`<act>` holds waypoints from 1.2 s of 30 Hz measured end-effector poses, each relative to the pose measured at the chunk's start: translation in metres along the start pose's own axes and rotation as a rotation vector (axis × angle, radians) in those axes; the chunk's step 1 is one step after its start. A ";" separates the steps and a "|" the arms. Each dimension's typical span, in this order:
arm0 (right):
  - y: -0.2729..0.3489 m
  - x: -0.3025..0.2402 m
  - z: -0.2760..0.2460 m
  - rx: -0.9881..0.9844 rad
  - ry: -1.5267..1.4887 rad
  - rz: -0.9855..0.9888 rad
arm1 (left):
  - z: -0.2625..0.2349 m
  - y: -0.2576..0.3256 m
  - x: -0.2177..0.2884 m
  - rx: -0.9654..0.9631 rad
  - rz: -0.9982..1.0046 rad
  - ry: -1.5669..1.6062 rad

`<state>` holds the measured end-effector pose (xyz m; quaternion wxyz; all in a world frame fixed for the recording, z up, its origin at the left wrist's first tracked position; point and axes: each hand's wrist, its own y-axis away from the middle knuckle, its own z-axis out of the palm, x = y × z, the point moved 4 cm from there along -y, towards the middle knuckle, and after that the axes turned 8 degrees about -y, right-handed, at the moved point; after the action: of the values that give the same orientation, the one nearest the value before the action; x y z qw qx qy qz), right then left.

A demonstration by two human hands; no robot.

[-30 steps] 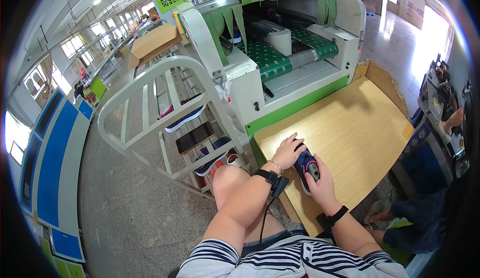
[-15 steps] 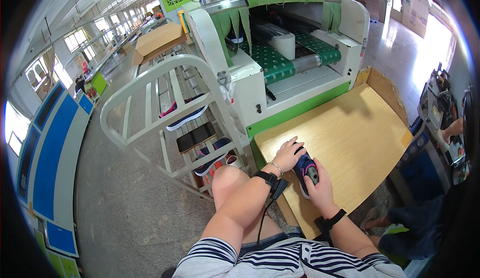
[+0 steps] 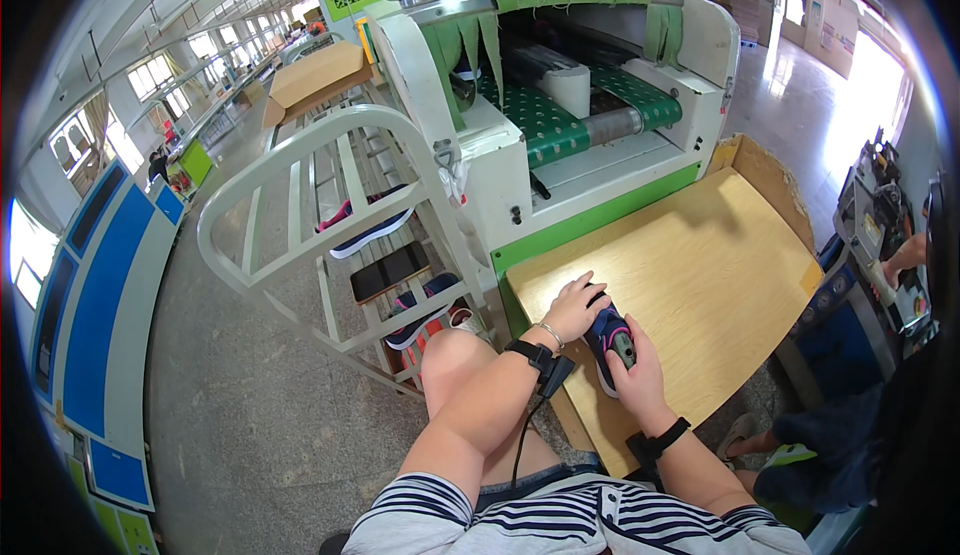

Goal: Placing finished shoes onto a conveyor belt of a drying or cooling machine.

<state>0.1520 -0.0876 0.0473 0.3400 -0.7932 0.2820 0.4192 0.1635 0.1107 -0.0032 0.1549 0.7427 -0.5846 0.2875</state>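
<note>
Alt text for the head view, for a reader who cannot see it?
Both hands hold a dark blue shoe on a wooden table: the left hand rests on its top end, the right hand grips its side. Behind stands a white and green conveyor machine, with a white rack of shoes at left.

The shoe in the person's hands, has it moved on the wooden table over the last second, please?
No. The shoe lies at the same spot near the wooden table's near left corner, with the left hand and right hand on it as before.
</note>
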 end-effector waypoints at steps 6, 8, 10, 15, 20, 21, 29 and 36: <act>0.000 0.001 0.000 0.001 -0.006 0.001 | 0.000 0.000 0.000 0.003 0.009 0.003; 0.000 0.001 0.000 0.001 -0.005 0.001 | 0.000 0.000 0.000 0.005 0.012 0.006; 0.000 0.001 0.000 -0.004 -0.011 0.011 | 0.000 0.000 0.000 0.004 0.009 0.005; -0.001 0.000 0.000 -0.008 -0.005 0.012 | -0.001 0.000 0.001 -0.009 -0.002 0.008; -0.001 -0.001 0.000 -0.013 -0.008 0.029 | -0.001 0.000 0.001 -0.007 0.006 0.008; -0.001 -0.001 0.000 -0.009 -0.010 0.026 | -0.001 0.000 0.001 -0.007 0.006 0.003; -0.001 0.000 0.000 0.033 -0.006 -0.041 | -0.001 0.000 0.001 -0.010 -0.010 0.013; 0.000 0.003 0.001 0.029 0.003 -0.039 | -0.001 0.001 0.001 0.001 -0.001 0.007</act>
<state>0.1527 -0.0874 0.0447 0.3590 -0.7941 0.2731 0.4072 0.1629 0.1102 -0.0020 0.1567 0.7419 -0.5836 0.2904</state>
